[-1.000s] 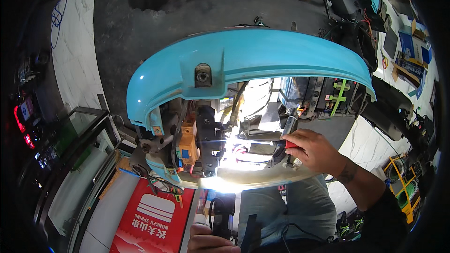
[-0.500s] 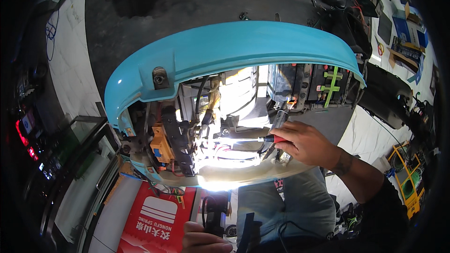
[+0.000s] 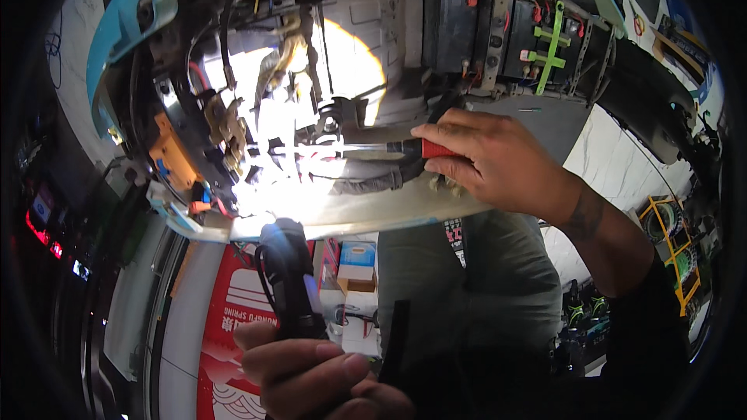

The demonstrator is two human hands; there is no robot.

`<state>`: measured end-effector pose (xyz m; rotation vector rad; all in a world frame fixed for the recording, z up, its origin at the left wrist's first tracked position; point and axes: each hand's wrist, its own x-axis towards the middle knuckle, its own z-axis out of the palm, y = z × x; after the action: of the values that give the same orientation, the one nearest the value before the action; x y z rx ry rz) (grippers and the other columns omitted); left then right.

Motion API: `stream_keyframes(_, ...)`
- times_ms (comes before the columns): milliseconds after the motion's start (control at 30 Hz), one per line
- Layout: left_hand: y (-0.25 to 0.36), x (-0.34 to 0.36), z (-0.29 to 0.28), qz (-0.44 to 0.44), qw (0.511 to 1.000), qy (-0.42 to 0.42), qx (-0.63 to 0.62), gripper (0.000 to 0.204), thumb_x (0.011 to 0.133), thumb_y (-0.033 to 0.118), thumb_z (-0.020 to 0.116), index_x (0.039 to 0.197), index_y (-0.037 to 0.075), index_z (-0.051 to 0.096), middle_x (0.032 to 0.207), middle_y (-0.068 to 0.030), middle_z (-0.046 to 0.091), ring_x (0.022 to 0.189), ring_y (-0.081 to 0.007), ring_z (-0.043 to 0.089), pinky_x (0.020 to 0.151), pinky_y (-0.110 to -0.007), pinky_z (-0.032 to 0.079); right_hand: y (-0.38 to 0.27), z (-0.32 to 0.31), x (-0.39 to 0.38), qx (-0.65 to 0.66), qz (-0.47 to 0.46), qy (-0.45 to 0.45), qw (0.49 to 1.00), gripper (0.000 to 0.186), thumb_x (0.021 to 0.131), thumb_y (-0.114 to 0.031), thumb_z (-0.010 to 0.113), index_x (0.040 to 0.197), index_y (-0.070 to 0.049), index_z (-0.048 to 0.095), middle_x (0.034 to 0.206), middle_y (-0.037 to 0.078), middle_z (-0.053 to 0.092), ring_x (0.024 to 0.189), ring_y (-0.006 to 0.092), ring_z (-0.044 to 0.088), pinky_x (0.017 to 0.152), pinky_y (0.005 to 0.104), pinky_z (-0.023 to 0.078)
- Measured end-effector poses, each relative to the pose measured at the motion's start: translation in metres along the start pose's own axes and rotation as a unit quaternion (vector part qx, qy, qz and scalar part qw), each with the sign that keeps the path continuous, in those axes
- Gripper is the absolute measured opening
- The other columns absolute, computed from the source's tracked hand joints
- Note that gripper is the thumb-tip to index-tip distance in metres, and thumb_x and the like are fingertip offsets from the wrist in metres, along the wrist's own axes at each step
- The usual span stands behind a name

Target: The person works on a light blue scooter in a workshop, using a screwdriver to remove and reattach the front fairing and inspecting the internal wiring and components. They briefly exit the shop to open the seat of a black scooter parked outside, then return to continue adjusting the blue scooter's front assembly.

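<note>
My right hand (image 3: 506, 159) is closed round the red and black handle of a screwdriver (image 3: 437, 149). The shaft points left into the open turquoise vehicle body (image 3: 128, 19), among wiring and metal parts. Glare hides its tip, so I cannot tell what it touches. Low in the picture, my left hand (image 3: 315, 377) grips a black flashlight (image 3: 289, 280) that is switched on. Its beam falls on the wiring and the metal bracket (image 3: 226, 128) at the left of the cavity. A black sleeved cable (image 3: 366, 184) runs just below the screwdriver.
Dark battery blocks (image 3: 451, 31) with red leads sit at the right of the body, beside a bright green bracket (image 3: 552, 47). An orange plastic part (image 3: 175, 155) is at the left. A red box (image 3: 241, 288) stands below, and a yellow rack (image 3: 677, 257) is at far right.
The flashlight has risen toward the body's near edge, and its bright patch has shifted left. The view has moved closer to the cavity. The right hand still grips the screwdriver.
</note>
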<state>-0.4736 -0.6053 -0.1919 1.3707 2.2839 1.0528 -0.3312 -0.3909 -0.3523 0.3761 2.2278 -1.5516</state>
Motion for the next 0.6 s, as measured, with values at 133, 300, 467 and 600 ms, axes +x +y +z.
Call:
stream_keyframes(133,0.012,0.003,0.006,0.002,0.999,-0.017,-0.033,0.033,0.099,0.035,0.078,0.120,0.020,0.058,0.098,0.0000,0.067,0.081,-0.0186,0.061,0.076,-0.037,0.046,-0.010,0.003,-0.002,-0.004,0.006,0.009,1.000,0.043,0.097,-0.026,0.077,0.134,-0.004,0.072,0.108,0.014,0.073,0.091,0.0326,0.074,0.081,0.0401,0.060)
stream_keyframes(300,0.042,-0.004,-0.004,-0.155,0.984,-0.085,-0.006,0.038,0.095,0.033,0.083,0.121,0.027,0.056,0.113,0.0032,0.067,0.093,-0.0191,0.059,0.079,-0.039,0.043,-0.023,-0.004,-0.004,-0.032,0.006,0.013,0.999,0.044,0.096,-0.026,0.079,0.134,-0.004,0.072,0.108,0.013,0.074,0.088,0.0323,0.074,0.079,0.0401,0.061)
stream_keyframes(467,0.039,-0.015,-0.005,-0.141,0.984,-0.088,-0.057,0.044,0.092,0.035,0.085,0.123,0.026,0.056,0.113,0.0019,0.068,0.093,-0.0189,0.060,0.077,-0.039,0.043,-0.028,-0.006,-0.002,-0.045,0.000,0.029,0.999,0.043,0.095,-0.027,0.080,0.133,-0.005,0.074,0.107,0.011,0.074,0.086,0.0312,0.075,0.076,0.0388,0.061)
stream_keyframes(600,0.032,-0.016,0.000,-0.115,0.989,-0.069,-0.061,0.044,0.092,0.035,0.086,0.122,0.025,0.056,0.112,0.0013,0.069,0.092,-0.0189,0.060,0.076,-0.038,0.043,-0.029,-0.001,0.004,-0.046,-0.023,0.033,0.998,0.042,0.097,-0.029,0.075,0.131,-0.003,0.074,0.109,0.011,0.073,0.086,0.0309,0.076,0.076,0.0405,0.062)
